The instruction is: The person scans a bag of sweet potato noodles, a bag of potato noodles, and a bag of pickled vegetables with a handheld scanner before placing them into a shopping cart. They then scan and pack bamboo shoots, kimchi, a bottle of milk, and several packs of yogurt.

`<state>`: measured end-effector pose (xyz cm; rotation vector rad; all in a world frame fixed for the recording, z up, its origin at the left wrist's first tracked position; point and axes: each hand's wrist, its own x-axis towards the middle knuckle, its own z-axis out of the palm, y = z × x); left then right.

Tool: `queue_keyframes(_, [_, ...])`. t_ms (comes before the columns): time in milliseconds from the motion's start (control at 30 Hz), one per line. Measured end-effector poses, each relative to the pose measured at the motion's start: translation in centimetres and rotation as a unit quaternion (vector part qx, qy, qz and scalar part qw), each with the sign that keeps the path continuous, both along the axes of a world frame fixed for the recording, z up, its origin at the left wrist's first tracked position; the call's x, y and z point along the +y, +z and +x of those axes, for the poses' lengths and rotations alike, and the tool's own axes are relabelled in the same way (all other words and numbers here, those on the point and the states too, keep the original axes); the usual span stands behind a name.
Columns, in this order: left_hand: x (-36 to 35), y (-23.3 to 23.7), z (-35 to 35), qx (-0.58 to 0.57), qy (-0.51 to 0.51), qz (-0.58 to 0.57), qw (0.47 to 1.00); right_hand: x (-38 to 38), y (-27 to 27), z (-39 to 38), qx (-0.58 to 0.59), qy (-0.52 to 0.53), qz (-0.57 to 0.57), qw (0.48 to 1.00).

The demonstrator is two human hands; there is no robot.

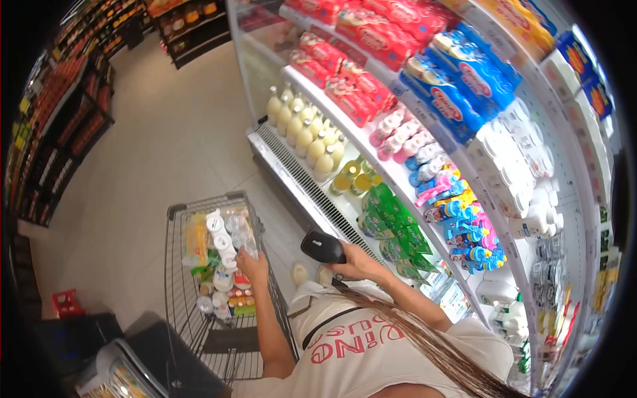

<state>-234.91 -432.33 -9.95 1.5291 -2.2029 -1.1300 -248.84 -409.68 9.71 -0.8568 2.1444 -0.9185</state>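
Note:
My right hand [361, 263] is wrapped round the handle of a black handheld scanner [322, 247], held in front of my body beside the refrigerated shelf. My left hand [252, 266] reaches over the right side of a wire shopping cart [174, 265], at the white-lidded containers [224, 240] inside it. Its fingers are partly bent; whether they grip anything I cannot make out. Cartons, green packs and several small bottles also lie in the cart.
An open refrigerated shelf [285, 172] runs along the right, with cream-coloured bottles [304, 140], green packs [395, 229], and red and blue multipacks [458, 79]. Dark store shelves [63, 139] stand at the left. A red basket [67, 304] is at the lower left.

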Motion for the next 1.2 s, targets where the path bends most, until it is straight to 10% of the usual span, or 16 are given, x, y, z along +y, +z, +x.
queue_keyframes(333, [7.4,20.2,-18.1,0.327,-0.218,0.001,0.920,7.4,7.4,-0.5,-0.027,-0.157,-0.136,0.978])
queue_keyframes(667, [10.4,45.4,-39.6,0.592,-0.400,-0.292,0.635,9.7,8.7,-0.5,-0.004,-0.271,-0.136,0.953])
queue_keyframes(1000, [12.3,48.6,-46.3,0.489,-0.529,-0.418,0.554,8.0,9.1,-1.2,0.034,-0.375,-0.191,0.906])
queue_keyframes(1200, [13.3,47.7,-46.3,0.619,-0.396,-0.487,0.472,8.0,8.4,-1.4,0.044,-0.397,-0.179,0.899])
